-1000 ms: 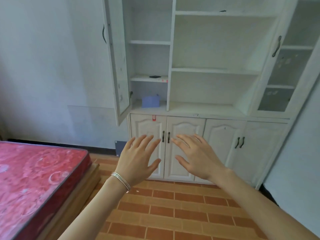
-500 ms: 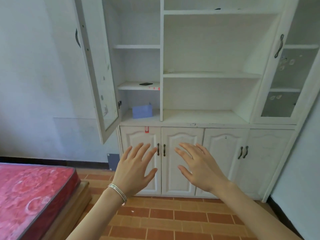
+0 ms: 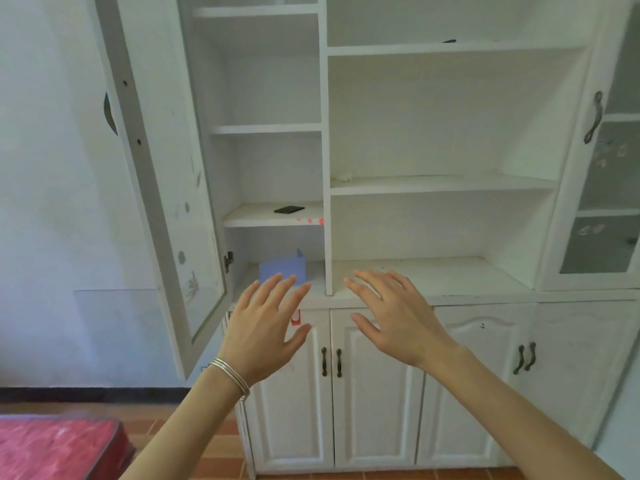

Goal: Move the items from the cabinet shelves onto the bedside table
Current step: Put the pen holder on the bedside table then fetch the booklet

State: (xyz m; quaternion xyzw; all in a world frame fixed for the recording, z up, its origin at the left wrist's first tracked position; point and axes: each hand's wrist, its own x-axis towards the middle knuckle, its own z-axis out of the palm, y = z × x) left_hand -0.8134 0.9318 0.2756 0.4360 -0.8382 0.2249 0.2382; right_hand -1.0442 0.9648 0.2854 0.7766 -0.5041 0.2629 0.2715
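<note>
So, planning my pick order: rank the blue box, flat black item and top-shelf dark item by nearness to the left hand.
1. Blue box, bottom left shelf, just beyond the left hand.
2. Flat black item, on the shelf above.
3. Dark item, high right shelf.

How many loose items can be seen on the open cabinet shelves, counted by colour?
Blue: 1, the blue box
Black or dark: 2, the flat black item and the small dark item, which is too small to identify
White: 1, the small white scrap
Total: 4
</note>
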